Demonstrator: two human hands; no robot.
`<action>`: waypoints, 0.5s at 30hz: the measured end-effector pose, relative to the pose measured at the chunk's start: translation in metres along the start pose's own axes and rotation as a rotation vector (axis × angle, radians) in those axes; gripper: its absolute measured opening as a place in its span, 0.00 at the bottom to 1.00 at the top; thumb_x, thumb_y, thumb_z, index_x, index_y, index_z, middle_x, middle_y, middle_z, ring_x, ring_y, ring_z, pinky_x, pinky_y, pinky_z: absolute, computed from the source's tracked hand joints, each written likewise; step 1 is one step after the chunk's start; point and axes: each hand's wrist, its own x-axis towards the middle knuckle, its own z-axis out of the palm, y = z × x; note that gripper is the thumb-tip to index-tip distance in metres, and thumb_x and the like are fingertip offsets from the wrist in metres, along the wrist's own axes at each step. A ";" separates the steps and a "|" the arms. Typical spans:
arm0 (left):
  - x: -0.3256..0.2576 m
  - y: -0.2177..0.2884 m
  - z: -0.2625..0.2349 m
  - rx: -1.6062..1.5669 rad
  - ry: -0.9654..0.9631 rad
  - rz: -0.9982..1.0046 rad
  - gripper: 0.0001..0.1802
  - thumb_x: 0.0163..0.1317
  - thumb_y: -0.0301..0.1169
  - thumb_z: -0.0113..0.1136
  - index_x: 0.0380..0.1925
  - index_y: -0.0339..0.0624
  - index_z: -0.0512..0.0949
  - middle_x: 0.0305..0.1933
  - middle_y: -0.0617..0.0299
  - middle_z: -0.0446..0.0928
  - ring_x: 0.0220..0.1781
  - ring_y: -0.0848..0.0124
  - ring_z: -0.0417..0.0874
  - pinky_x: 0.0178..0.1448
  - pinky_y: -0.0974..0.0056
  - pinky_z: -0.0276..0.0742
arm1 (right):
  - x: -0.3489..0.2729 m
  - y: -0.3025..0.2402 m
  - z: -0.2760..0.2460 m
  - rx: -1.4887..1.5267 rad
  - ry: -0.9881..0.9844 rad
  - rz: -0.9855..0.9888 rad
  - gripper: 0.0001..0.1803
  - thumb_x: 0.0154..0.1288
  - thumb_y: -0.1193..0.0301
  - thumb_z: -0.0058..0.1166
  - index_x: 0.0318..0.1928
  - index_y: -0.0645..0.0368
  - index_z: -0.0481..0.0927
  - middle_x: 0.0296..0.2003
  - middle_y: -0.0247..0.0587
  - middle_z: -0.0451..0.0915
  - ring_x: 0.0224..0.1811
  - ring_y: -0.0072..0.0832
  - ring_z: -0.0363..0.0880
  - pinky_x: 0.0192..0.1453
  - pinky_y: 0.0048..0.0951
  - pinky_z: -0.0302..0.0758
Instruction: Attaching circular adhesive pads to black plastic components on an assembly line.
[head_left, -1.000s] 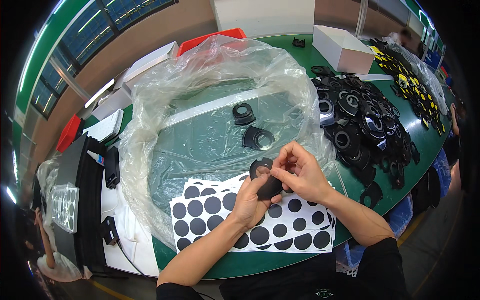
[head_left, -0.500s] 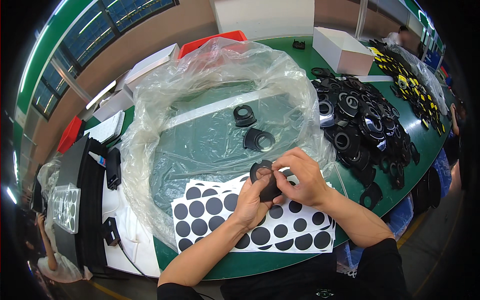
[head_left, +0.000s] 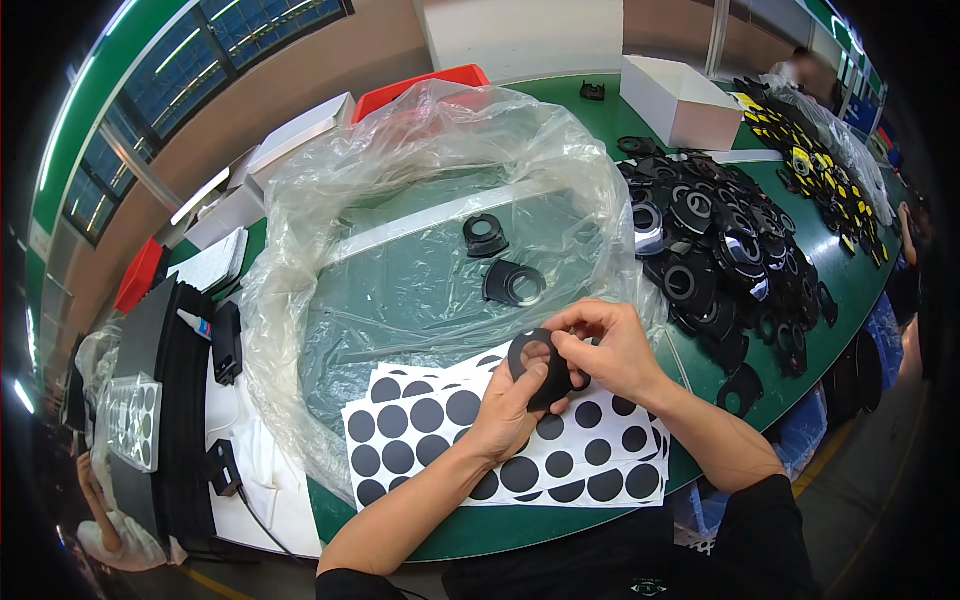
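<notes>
A black plastic part with a round opening is gripped in my left hand, thumb across its front. My right hand closes its thumb and fingers at the part's upper right edge; whether it also pinches something small there is hidden. Beneath both hands lie overlapping white sheets of round black stickers. Two similar black ringed parts, one farther off and one nearer, rest on clear plastic film beyond my hands.
A clear plastic bag spreads open across the green table. At right is a heap of black ringed parts, with yellow-marked parts beyond. A white box and a red bin stand at the back. A black conveyor runs along the left.
The black part has turned and tilted in my left hand, so its opening shows more fully. My right fingers have shifted along its upper edge.
</notes>
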 end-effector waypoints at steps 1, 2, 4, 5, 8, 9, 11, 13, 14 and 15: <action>0.000 -0.001 0.000 0.030 -0.004 0.007 0.14 0.71 0.31 0.41 0.54 0.40 0.64 0.41 0.54 0.74 0.37 0.71 0.73 0.37 0.68 0.69 | 0.000 -0.002 0.001 -0.004 0.012 0.036 0.06 0.59 0.76 0.56 0.34 0.68 0.80 0.24 0.34 0.79 0.14 0.17 0.74 0.18 0.17 0.69; 0.000 -0.003 -0.002 0.031 -0.004 0.007 0.14 0.71 0.31 0.41 0.54 0.40 0.64 0.41 0.54 0.74 0.37 0.71 0.73 0.37 0.68 0.69 | 0.000 -0.002 0.001 -0.004 0.011 0.035 0.06 0.59 0.76 0.56 0.34 0.68 0.80 0.24 0.34 0.79 0.14 0.17 0.74 0.18 0.17 0.69; 0.001 -0.004 -0.004 0.080 -0.052 0.005 0.13 0.72 0.31 0.41 0.54 0.39 0.63 0.41 0.55 0.75 0.34 0.73 0.72 0.37 0.70 0.69 | 0.000 -0.002 0.001 -0.023 0.028 0.063 0.06 0.58 0.75 0.57 0.31 0.68 0.80 0.23 0.34 0.80 0.13 0.16 0.74 0.17 0.17 0.68; 0.001 -0.004 -0.003 0.080 -0.053 0.004 0.13 0.72 0.31 0.41 0.54 0.39 0.63 0.41 0.55 0.75 0.34 0.73 0.72 0.37 0.70 0.69 | 0.000 -0.005 0.001 -0.024 0.030 0.063 0.06 0.58 0.75 0.57 0.31 0.68 0.80 0.23 0.34 0.80 0.13 0.16 0.74 0.17 0.17 0.68; 0.002 -0.004 0.001 0.153 -0.055 -0.023 0.12 0.72 0.31 0.40 0.52 0.39 0.64 0.39 0.57 0.74 0.30 0.75 0.71 0.36 0.72 0.68 | -0.001 -0.010 0.001 -0.159 0.049 0.081 0.10 0.54 0.70 0.62 0.29 0.64 0.78 0.22 0.35 0.78 0.16 0.20 0.75 0.20 0.23 0.70; 0.001 -0.004 0.002 0.136 -0.064 -0.025 0.12 0.71 0.30 0.43 0.51 0.39 0.64 0.38 0.59 0.74 0.30 0.76 0.71 0.36 0.73 0.68 | 0.001 -0.002 0.001 -0.387 0.102 -0.121 0.12 0.52 0.67 0.64 0.28 0.62 0.77 0.21 0.36 0.77 0.19 0.24 0.75 0.22 0.27 0.71; 0.000 -0.004 0.002 0.121 -0.072 -0.027 0.12 0.70 0.29 0.46 0.51 0.39 0.64 0.38 0.60 0.74 0.30 0.77 0.71 0.36 0.73 0.68 | 0.001 -0.001 0.003 -0.613 0.155 -0.327 0.15 0.49 0.64 0.66 0.27 0.60 0.76 0.21 0.37 0.76 0.22 0.28 0.75 0.25 0.30 0.71; 0.000 -0.006 0.000 0.245 -0.037 -0.020 0.15 0.65 0.25 0.53 0.50 0.39 0.64 0.37 0.62 0.73 0.32 0.78 0.71 0.36 0.73 0.68 | -0.002 -0.011 0.007 -0.767 0.179 -0.376 0.18 0.44 0.59 0.68 0.25 0.58 0.75 0.20 0.39 0.73 0.27 0.34 0.74 0.30 0.35 0.72; 0.001 -0.005 -0.002 0.239 -0.012 -0.045 0.19 0.59 0.21 0.57 0.50 0.39 0.65 0.38 0.62 0.74 0.33 0.79 0.72 0.36 0.73 0.68 | -0.003 -0.013 0.006 -0.768 0.181 -0.376 0.18 0.44 0.59 0.68 0.25 0.58 0.75 0.20 0.39 0.73 0.27 0.34 0.74 0.30 0.35 0.72; 0.001 -0.004 -0.002 0.241 -0.012 -0.044 0.19 0.59 0.21 0.57 0.50 0.39 0.65 0.38 0.62 0.74 0.33 0.79 0.72 0.36 0.73 0.68 | -0.002 -0.014 0.005 -0.761 0.138 -0.407 0.17 0.43 0.63 0.69 0.26 0.59 0.75 0.20 0.38 0.74 0.27 0.33 0.74 0.29 0.33 0.70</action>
